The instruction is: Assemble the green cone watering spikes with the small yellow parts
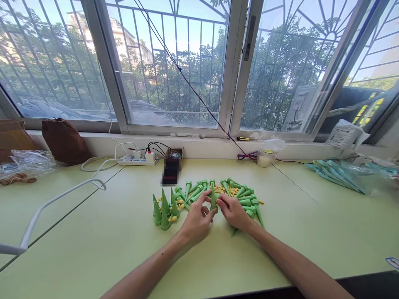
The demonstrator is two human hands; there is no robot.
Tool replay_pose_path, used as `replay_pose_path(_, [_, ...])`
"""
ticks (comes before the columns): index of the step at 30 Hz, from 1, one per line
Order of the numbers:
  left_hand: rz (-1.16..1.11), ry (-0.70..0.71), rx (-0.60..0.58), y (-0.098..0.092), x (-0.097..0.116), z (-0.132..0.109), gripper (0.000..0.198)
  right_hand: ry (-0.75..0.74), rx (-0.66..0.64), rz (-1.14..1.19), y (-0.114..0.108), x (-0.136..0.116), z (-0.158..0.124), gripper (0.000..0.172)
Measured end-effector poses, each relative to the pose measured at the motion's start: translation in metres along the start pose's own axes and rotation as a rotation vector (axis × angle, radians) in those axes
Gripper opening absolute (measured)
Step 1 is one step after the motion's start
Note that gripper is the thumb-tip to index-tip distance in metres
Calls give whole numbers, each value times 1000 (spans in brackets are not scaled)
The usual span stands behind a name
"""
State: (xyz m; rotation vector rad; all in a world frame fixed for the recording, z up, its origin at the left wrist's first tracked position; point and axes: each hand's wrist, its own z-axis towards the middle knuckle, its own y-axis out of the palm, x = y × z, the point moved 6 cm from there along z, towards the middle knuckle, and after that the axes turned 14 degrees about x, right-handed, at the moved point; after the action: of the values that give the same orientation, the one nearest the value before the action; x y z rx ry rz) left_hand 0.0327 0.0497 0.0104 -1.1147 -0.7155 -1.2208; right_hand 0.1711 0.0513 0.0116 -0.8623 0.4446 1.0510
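My left hand (pixel 197 219) grips a green plant watering spike (pixel 213 200) near its wide base, and the tapered tip points up. Close against that spike's side, the fingertips of my right hand (pixel 234 214) are pinched together; what they hold is hidden. To the left, several green spikes with yellow pieces at their sides (pixel 165 223) stand upright on their wide ends. Behind and right of my hands lies a spread of loose green spikes (pixel 247 202), some standing, others on their sides. Small yellow pieces (pixel 232 191) are heaped among them.
A pale green table (pixel 124 249) runs up to the window sill. At its back are a white power strip (pixel 137 160), a small box (pixel 178 153) and a plastic jar (pixel 266 158). Bagged teal items (pixel 338 174) lie far right. A white bent arm (pixel 46 205) crosses the left side.
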Motion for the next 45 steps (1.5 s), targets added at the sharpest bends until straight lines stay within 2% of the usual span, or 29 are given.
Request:
replay_pose_path(21, [-2, 95, 32, -3, 2, 0, 50, 41, -13, 50, 1, 0, -1, 24])
replay_pose_path(27, [-120, 4, 14, -2, -1, 2, 42, 47, -11, 49, 1, -1, 0, 26])
replay_pose_path(35, [-235, -117, 50, -3, -3, 8, 53, 43, -29, 78, 2, 1, -2, 24])
replay_pose_path(45, [-319, -249, 26, -2, -7, 10, 52, 39, -26, 75, 3, 1, -2, 23])
